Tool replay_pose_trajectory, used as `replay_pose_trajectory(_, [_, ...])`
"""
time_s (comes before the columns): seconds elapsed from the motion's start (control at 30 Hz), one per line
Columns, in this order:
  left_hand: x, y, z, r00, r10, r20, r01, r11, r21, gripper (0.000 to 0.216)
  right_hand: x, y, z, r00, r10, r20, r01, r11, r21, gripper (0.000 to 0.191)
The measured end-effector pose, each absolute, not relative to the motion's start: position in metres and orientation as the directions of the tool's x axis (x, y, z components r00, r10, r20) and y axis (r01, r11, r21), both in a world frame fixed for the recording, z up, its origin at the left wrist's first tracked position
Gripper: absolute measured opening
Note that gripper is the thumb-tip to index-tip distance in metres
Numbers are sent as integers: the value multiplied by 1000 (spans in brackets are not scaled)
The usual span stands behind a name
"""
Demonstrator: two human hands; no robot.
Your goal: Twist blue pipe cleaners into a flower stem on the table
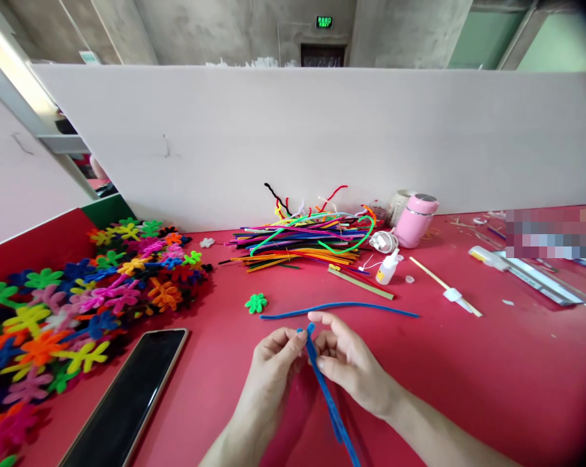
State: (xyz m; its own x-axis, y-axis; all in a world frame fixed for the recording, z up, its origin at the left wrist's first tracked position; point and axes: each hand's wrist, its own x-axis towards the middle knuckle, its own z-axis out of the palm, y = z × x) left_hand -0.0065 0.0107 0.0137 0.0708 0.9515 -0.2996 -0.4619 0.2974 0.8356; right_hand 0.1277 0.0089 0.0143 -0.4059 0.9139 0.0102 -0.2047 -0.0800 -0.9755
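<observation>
Two bare hands are working close together above the red tabletop (215,363). The left hand (274,360) is pinching the upper end of the blue fuzzy stems (328,392) between thumb and forefinger, probably to steady the tip. The right hand (350,370) is pressing its thumb against the stems slightly lower, its forefinger arching toward the tip; whether that finger is touching cannot be told. Both forearms are slanting inward from the lower edge, and the long ends are trailing toward the wearer, apparently leaving the tip in plain sight. Just beyond, one loose blue stem (331,305) is lying crosswise, presumably within easy reach, with a green flower (256,303) near its left end. Farther out, a multicoloured pile of stems (297,241) is lying before the white partition (297,136); a glue bottle (387,269) and a pink flask (416,222) are standing rightward. Leftward, a phone (127,399) is lying beside heaped flower shapes (85,305).
</observation>
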Motion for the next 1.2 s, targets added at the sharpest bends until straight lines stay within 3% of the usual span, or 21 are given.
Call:
replay_pose_trajectory(0.57, [-8,12,14,42,953,-300,-520,278,808,12,128,10,11,-373,928,24,-200,-56,-978,41])
replay_pose_trajectory(0.7, [-8,12,17,50,954,-295,-564,271,780,15,127,11,10,-364,931,-1,-296,-117,-948,42])
replay_pose_trajectory(0.9, [-6,8,26,183,954,-236,-592,299,749,16,125,12,11,-400,911,-97,-523,-314,-792,41])
replay_pose_trajectory(1.03, [-3,6,33,257,946,-196,-592,314,742,15,125,12,15,-440,886,-144,-554,-394,-733,37])
replay_pose_trajectory(1.2, [-2,5,29,281,937,-206,-531,330,780,12,121,10,24,-451,873,-184,-508,-421,-752,33])
